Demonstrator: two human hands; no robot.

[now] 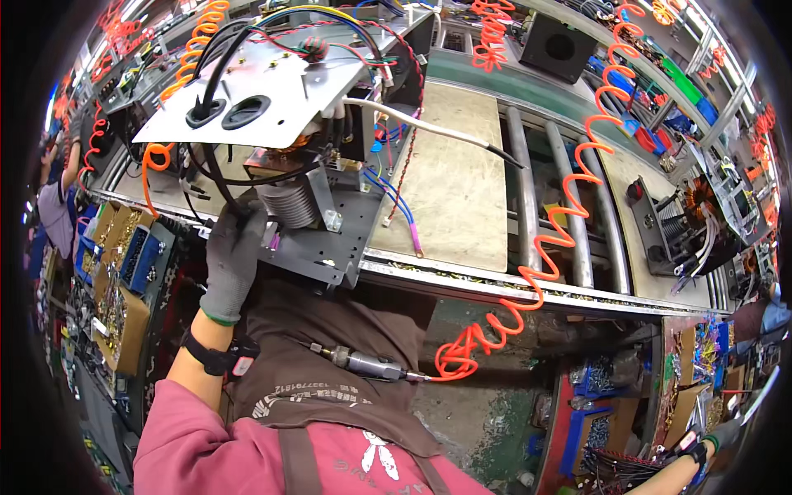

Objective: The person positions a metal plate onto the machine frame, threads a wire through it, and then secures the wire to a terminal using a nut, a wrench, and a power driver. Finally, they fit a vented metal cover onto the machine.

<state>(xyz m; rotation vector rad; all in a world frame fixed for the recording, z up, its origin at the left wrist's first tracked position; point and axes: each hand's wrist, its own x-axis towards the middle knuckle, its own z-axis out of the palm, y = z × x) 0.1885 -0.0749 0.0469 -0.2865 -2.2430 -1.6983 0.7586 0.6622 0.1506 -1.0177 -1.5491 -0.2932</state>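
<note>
While the gloved left hand point(233, 247) grips a black cable point(216, 183) beside the finned coil point(289, 202), the chassis point(318, 239) sits at the near edge of the surface point(450, 190). The right hand point(724, 433) reaches into a parts bin point(606, 433) at lower right; its grip cannot be told. An air screwdriver point(367, 364) lies on the apron.

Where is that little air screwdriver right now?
The air screwdriver lies against the person's brown apron, low centre, its coiled orange hose running right.

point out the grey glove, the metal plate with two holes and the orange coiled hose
grey glove point(232, 262), head view, back of the left hand
metal plate point(276, 95), head view, bare flat middle
orange coiled hose point(540, 247), head view, a mid coil
</note>
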